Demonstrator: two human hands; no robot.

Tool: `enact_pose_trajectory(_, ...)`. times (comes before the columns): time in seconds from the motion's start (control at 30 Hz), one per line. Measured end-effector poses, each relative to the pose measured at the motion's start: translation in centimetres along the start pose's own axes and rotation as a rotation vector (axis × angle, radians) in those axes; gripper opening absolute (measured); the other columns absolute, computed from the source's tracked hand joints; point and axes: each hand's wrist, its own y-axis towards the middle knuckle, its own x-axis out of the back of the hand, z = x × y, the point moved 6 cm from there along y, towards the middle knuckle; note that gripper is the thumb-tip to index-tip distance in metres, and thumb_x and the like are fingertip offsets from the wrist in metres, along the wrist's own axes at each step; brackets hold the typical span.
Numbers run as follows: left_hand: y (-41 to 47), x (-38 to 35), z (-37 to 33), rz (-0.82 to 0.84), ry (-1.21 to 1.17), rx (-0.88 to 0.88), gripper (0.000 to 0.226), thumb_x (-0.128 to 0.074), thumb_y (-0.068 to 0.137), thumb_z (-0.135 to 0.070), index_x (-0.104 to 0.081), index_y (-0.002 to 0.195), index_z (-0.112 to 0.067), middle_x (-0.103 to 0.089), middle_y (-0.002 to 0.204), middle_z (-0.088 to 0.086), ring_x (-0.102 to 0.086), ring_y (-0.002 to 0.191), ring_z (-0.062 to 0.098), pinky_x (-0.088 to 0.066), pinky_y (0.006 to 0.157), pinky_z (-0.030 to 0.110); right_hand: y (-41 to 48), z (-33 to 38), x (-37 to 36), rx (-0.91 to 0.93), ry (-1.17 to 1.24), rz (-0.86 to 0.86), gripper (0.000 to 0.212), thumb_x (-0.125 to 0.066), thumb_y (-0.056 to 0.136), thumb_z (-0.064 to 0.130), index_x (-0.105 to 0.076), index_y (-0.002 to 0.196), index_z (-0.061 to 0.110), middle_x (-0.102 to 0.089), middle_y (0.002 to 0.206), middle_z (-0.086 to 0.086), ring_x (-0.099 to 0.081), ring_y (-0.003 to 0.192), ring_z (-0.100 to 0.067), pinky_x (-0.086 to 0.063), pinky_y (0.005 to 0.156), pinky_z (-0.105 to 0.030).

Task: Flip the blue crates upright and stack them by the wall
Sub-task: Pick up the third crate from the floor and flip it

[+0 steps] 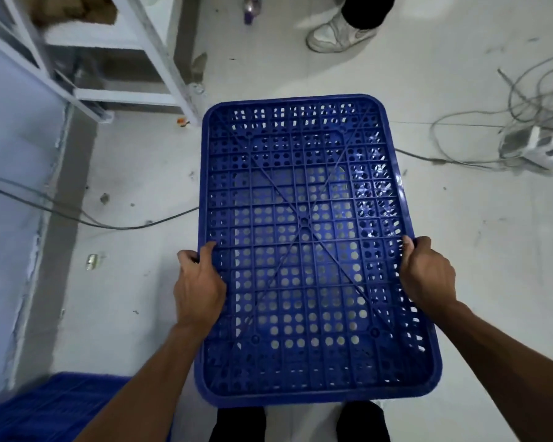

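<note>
Head view: crate (pixel 304 218) between hands (pixel 200 285).

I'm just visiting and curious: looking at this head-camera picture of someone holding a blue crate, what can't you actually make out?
- Blue crate: its depth and walls; only the perforated base faces the head camera.
- Left hand and right hand: fingers curl around the edges, so the grip underneath is hidden.
- Second blue crate: cut off at the bottom-left, blurred.
- Bystander's shoe: the rest is cut off at the top.
- Shelf contents: blurred.
</note>
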Motion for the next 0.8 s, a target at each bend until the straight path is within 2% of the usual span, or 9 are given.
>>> enact_pose_trajectory(0.13, -0.3, -2.6, -4.8, 0.008, 0.000, -0.034, 0.058, -0.058, 0.081, 0.010, -0.048, 0.134, -0.011, -0.044, 0.103, 0.014, -0.046, 0.055, 0.020, -0.042, 0.046, 0.031, 0.7, -5.0, 1.0, -0.045, -0.007, 0.014, 0.039, -0.020, 0.104, 0.047, -0.040, 0.093, 0.015, -0.042, 0.054, 0.005, -0.040, 0.042, -0.017, -0.025, 0.047, -0.028)
enact_pose_trajectory(0.2, -0.5, -3.9, -6.8, 0.009, -0.003, -0.041, 0.057, -0.057, 0.081, 0.010, -0.048, 0.133, -0.011, -0.044, 0.103, 0.015, -0.044, 0.054, 0.020, -0.040, 0.047, 0.030, 1.1, -7.2, 1.2, -0.066, -0.001, 0.033, 0.040, -0.018, 0.103, 0.048, -0.039, 0.094, 0.016, -0.045, 0.057, 0.003, -0.042, 0.044, -0.019, -0.028, 0.048, -0.030)
enact_pose_trajectory(0.37, -1.2, -6.6, -10.0, 0.084, 0.019, -0.028, 0.063, -0.060, 0.081, 0.010, -0.044, 0.137, -0.012, -0.043, 0.108, 0.014, -0.047, 0.055, 0.020, -0.043, 0.050, 0.031, 2.0, -11.5, 0.8, -0.089, -0.012, 0.096, 0.041, -0.015, 0.102, 0.050, -0.037, 0.093, 0.017, -0.049, 0.060, 0.000, -0.045, 0.047, -0.020, -0.032, 0.050, -0.033)
enact_pose_trajectory(0.47, -1.5, -7.6, -11.2, 0.115, 0.028, -0.015, 0.067, -0.064, 0.080, 0.008, -0.042, 0.140, -0.012, -0.043, 0.111, 0.014, -0.050, 0.061, 0.020, -0.051, 0.057, 0.032, 2.3, -13.3, 0.4, -0.115, -0.011, 0.164, 0.040, -0.015, 0.102, 0.050, -0.038, 0.095, 0.017, -0.056, 0.068, -0.006, -0.049, 0.052, -0.023, -0.040, 0.054, -0.037)
enact_pose_trajectory(0.57, -1.8, -8.5, -12.1, 0.148, 0.030, -0.003, 0.070, -0.064, 0.080, 0.009, -0.040, 0.142, -0.013, -0.042, 0.114, 0.014, -0.052, 0.064, 0.020, -0.049, 0.059, 0.031, 2.5, -14.5, 0.2, -0.167, 0.003, 0.246, 0.038, -0.018, 0.102, 0.048, -0.039, 0.097, 0.017, -0.058, 0.076, -0.008, -0.055, 0.061, -0.028, -0.047, 0.061, -0.042)
enact_pose_trajectory(0.8, -2.0, -9.7, -12.7, 0.243, 0.028, -0.013, 0.078, -0.068, 0.078, 0.009, -0.035, 0.144, -0.015, -0.039, 0.118, 0.012, -0.049, 0.066, 0.017, -0.048, 0.065, 0.026, 2.3, -15.6, 0.2, -0.234, 0.011, 0.346, 0.032, -0.030, 0.104, 0.040, -0.043, 0.104, 0.010, -0.061, 0.092, -0.014, -0.057, 0.072, -0.032, -0.047, 0.067, -0.042)
